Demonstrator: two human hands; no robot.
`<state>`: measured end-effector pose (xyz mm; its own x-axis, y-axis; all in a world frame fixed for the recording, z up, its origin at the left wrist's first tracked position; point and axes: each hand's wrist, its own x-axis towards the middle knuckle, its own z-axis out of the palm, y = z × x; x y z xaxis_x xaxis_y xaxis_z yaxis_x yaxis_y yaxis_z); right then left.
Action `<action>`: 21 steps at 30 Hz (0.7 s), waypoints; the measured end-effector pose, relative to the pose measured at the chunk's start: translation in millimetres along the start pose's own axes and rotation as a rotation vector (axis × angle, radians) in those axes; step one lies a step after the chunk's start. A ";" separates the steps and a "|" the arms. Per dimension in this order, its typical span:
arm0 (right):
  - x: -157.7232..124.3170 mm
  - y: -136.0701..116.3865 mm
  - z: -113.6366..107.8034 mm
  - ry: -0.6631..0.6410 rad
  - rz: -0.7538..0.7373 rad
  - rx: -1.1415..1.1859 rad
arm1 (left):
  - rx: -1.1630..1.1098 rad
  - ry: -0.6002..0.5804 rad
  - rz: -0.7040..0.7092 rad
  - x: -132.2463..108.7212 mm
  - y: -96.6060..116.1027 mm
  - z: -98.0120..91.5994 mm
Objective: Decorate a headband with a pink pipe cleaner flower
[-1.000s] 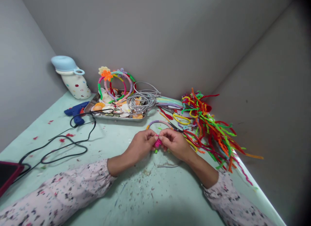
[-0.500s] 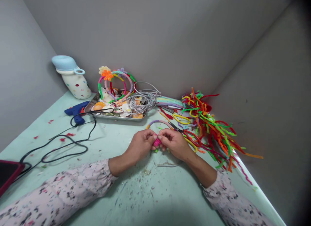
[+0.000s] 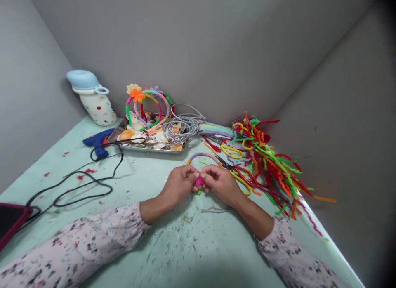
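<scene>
A small bright pink piece of pipe cleaner work [image 3: 199, 181] is pinched between my two hands near the middle of the table; the fingers hide most of its shape. My left hand [image 3: 178, 184] grips it from the left with thumb and forefinger. From the right, my right hand [image 3: 221, 182] closes on it the same way. Just beyond the hands lies a curved band wrapped in orange and purple pipe cleaner [image 3: 202, 154]. Red-handled scissors [image 3: 246, 174] rest open beside my right hand. A bit of green shows under the pink piece.
A metal tray [image 3: 148, 149] holds scraps, wrapped headbands [image 3: 167, 110] and coiled grey wire [image 3: 182, 129]. Left of it are a blue glue gun [image 3: 100, 140], its black cord [image 3: 102, 192] and a white bottle [image 3: 97, 108]. Loose pipe cleaners [image 3: 272, 164] heap at the right, near yellow-handled scissors [image 3: 232, 151].
Both hands stay at the same spot, pinching the pink piece, with only slight finger movement. The whole view has shifted very slightly.
</scene>
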<state>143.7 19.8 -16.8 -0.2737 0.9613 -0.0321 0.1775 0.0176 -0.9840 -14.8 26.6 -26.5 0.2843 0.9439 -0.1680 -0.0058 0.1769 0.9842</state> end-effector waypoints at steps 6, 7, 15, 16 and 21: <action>1.2 -1.7 1.1 0.081 0.004 0.050 | -0.051 -0.012 -0.032 -0.3 10.9 0.6; 1.6 -2.5 0.7 0.112 0.006 0.072 | -0.056 -0.018 -0.032 -1.0 14.3 1.1; 1.3 -3.1 -2.1 0.158 0.021 0.120 | -0.072 0.022 0.006 -1.9 22.9 2.3; 0.8 -2.8 -2.2 0.152 0.019 0.099 | -0.058 0.036 0.009 -0.8 21.6 1.7; -1.0 -0.3 -1.5 0.122 -0.009 0.005 | 0.038 0.044 0.071 3.0 13.4 -2.3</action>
<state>145.3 19.2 -16.2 -0.1577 0.9875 -0.0021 0.1711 0.0252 -0.9849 -16.2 32.4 -13.9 0.2417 0.9653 -0.0991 0.0123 0.0990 0.9950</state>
